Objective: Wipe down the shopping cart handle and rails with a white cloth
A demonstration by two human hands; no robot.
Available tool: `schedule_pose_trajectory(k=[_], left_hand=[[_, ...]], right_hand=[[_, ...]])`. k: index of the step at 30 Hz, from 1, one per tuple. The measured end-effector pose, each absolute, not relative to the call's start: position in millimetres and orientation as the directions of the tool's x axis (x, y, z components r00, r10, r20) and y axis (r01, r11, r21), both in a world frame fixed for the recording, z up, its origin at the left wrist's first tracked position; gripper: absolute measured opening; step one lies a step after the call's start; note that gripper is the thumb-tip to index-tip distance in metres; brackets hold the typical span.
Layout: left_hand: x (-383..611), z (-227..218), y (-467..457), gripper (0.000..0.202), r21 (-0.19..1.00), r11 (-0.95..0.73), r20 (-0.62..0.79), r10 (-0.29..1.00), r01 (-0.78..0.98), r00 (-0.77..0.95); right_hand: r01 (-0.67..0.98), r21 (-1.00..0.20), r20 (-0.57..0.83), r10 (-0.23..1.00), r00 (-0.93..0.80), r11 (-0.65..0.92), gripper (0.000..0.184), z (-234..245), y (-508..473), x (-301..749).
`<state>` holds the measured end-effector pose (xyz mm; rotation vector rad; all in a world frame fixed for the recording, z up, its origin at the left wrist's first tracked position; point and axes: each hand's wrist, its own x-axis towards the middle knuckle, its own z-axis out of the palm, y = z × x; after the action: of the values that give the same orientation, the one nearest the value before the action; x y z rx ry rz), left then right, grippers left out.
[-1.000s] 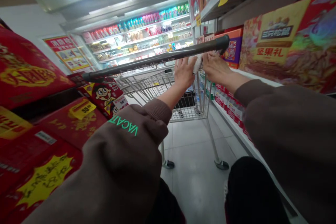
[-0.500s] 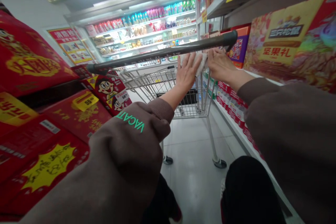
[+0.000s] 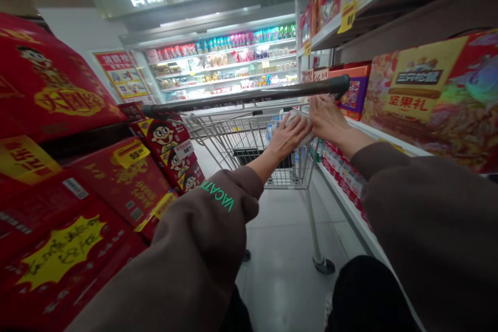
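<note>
White cloth (image 3: 299, 114), bunched under the left hand (image 3: 290, 137), at the near right corner of the wire shopping cart (image 3: 282, 179), just below the handle bar (image 3: 249, 97). Left fingers bend over the cloth and clasp it; their tips are hard to make out. Right hand (image 3: 327, 118) is close beside, under the bar's right end, fingertips partly lost against the frame; cannot tell whether it grips cloth, cart or neither.

Cloth: pale, crumpled, soft-edged; only small patches show around the fingers, so its full shape is hidden. Cart: thin grey wires, dark bar with pale lettering too blurred to read, black panel (image 3: 249, 156) partly behind the left forearm. Bluish-white shapes show near the left hand; unclear whether inside the basket or beyond it. One wheel (image 3: 323, 265) shows whole, another mostly covered by the left sleeve (image 3: 194, 238), whose green lettering is cut short.

Farther out: red boxes (image 3: 116, 171) at left, nut gift box (image 3: 420, 93) at right, running off the edge. Beyond, lit refrigerated shelves (image 3: 225, 62), goods blurred.
</note>
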<state>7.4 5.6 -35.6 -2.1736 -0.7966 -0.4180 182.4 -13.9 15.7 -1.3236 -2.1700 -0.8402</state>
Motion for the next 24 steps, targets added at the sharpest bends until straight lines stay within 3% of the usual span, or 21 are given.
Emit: schedule_pose_trajectory(k=[8, 16, 21, 24], left_hand=[[5.5, -22.4, 14.7, 0.056, -0.501, -0.488, 0.536, 0.473, 0.715, 0.699], [-42.3, -28.1, -2.7, 0.059, -0.164, -0.234, 0.703, 0.654, 0.958, 0.28], [2.9, -22.0, -1.5, 0.062, -0.229, -0.332, 0.683, 0.615, 0.915, 0.394], [-0.8, -18.8, 0.7, 0.063, -0.187, -0.313, 0.683, 0.64, 0.931, 0.353]], right_hand=[[0.869, 0.273, 0.691, 0.544, -0.475, 0.412, 0.059, 10.4, -9.6, 193.0], [0.888, 0.258, 0.718, 0.539, -0.44, 0.382, 0.054, 10.7, -14.8, 189.4], [0.865, 0.24, 0.712, 0.526, -0.466, 0.441, 0.057, 9.8, -15.0, 187.2], [0.857, 0.226, 0.709, 0.525, -0.47, 0.462, 0.061, 8.9, -12.9, 190.7]])
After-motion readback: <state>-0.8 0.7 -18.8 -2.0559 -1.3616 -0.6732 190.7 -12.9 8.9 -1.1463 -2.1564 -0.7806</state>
